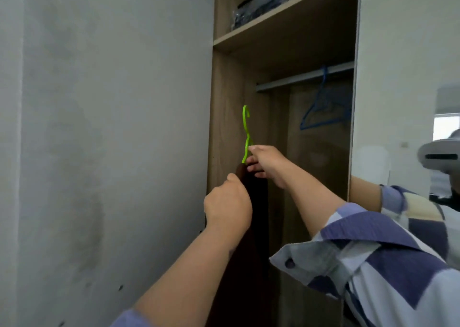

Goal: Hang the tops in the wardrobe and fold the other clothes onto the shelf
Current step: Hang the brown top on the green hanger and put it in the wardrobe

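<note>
Hands, left (227,203) and right (265,163), grasping dark top (251,227) on green hanger (246,132) below rail (303,76); loosened fingers could let the top slide off.

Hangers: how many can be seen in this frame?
2. A green hanger carrying a dark top, held by both hands in front of the wardrobe; a blue hanger on the rail inside. The door may hide more to the right.

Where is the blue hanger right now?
The blue hanger hangs on the metal rail inside the wardrobe, upper right of the head view, above and right of the raised green hanger.
</note>
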`<action>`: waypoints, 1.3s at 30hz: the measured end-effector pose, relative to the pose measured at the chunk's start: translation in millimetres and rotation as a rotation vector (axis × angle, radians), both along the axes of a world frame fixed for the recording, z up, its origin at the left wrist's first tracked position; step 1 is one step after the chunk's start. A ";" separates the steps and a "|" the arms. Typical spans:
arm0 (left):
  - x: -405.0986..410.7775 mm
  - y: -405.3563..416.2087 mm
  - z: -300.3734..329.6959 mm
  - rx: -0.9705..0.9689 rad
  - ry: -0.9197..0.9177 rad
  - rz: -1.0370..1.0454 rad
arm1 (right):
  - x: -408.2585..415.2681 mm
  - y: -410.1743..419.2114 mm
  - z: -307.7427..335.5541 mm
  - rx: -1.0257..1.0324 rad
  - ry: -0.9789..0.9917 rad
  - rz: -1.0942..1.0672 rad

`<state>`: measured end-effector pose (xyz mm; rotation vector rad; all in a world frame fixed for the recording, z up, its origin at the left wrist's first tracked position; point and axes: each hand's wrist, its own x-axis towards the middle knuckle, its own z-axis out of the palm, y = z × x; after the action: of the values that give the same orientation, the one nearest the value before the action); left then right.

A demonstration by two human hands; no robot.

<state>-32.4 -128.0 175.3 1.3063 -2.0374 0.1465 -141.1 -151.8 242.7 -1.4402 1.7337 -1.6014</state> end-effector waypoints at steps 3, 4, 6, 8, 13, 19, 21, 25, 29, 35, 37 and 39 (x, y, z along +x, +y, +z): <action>-18.4 -51.1 23.8 -0.050 0.017 -0.041 | -16.3 -36.2 26.6 -0.093 0.257 -0.170; -25.9 -67.2 33.8 -0.066 0.021 -0.058 | -23.2 -45.4 40.2 -0.134 0.358 -0.270; -41.9 -96.8 56.2 -0.107 0.032 -0.096 | -36.5 -55.4 71.4 -0.158 0.520 -0.482; -57.2 -120.9 80.7 -0.151 0.055 -0.138 | -50.5 -58.0 102.5 -0.126 0.679 -0.685; -94.3 -164.3 141.7 -0.208 0.067 -0.203 | -95.4 -56.7 147.2 0.121 0.962 -1.037; -136.3 -204.4 186.4 -0.213 0.059 -0.310 | -150.5 -60.1 157.5 0.523 0.969 -1.340; -147.4 -215.6 197.6 -0.217 0.046 -0.326 | -161.5 -62.9 159.1 0.602 0.882 -1.361; -164.9 -228.0 217.4 -0.216 -0.005 -0.337 | -172.1 -73.4 158.1 0.584 0.831 -1.359; -179.7 -237.6 225.6 -0.217 -0.123 -0.305 | -166.2 -87.0 158.9 0.456 0.867 -1.361; -194.7 -248.9 216.6 -0.175 -0.207 -0.257 | -166.2 -105.1 160.0 0.281 0.551 -1.126; -194.7 -248.5 213.1 -0.177 -0.207 -0.250 | -164.4 -106.9 158.3 0.221 0.480 -1.080; -193.5 -247.4 211.8 -0.182 -0.207 -0.250 | -162.2 -106.8 158.3 0.176 0.459 -1.066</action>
<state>-225.9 -375.4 387.1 0.9495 -2.2828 0.3557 -303.3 -258.6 400.9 -0.8238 3.1558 -1.4931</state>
